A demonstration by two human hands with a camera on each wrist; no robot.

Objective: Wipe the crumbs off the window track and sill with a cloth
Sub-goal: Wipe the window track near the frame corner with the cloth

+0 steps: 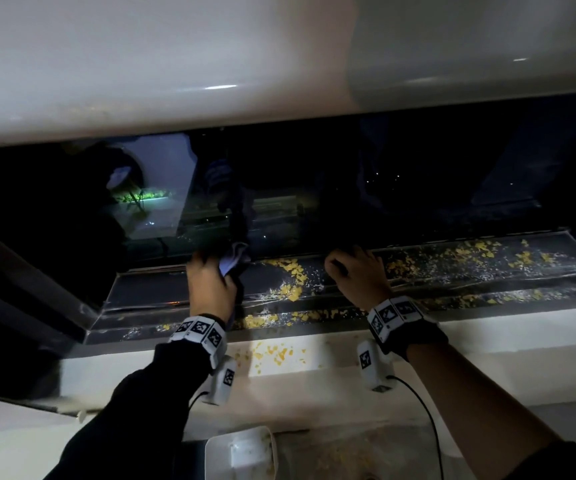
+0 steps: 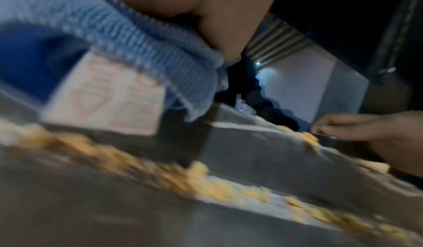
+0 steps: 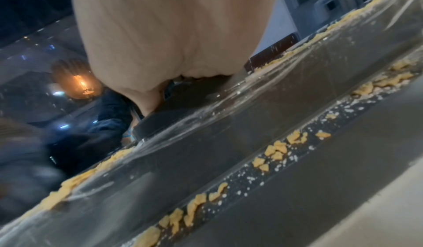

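Note:
Yellow crumbs (image 1: 291,271) lie scattered along the dark metal window track (image 1: 162,289) and on the white sill (image 1: 487,341) below it. My left hand (image 1: 207,271) grips a bunched blue cloth (image 1: 232,262) at the back of the track, left of the nearest crumb patch. In the left wrist view the ribbed cloth (image 2: 128,39) hangs from the hand (image 2: 206,6), its white label (image 2: 107,95) over the track and blurred crumbs (image 2: 194,176). My right hand (image 1: 352,268) curls its fingers over the dark bottom edge of the window sash (image 3: 178,99); more crumbs (image 3: 277,149) line the channels beside it.
A broad white overhang (image 1: 210,64) hangs low above the dark glass (image 1: 418,185). A white scoop-like tray (image 1: 241,452) sits below the sill, with crumbs on the surface to its right (image 1: 342,455). The track's left end stops at a dark frame (image 1: 37,271).

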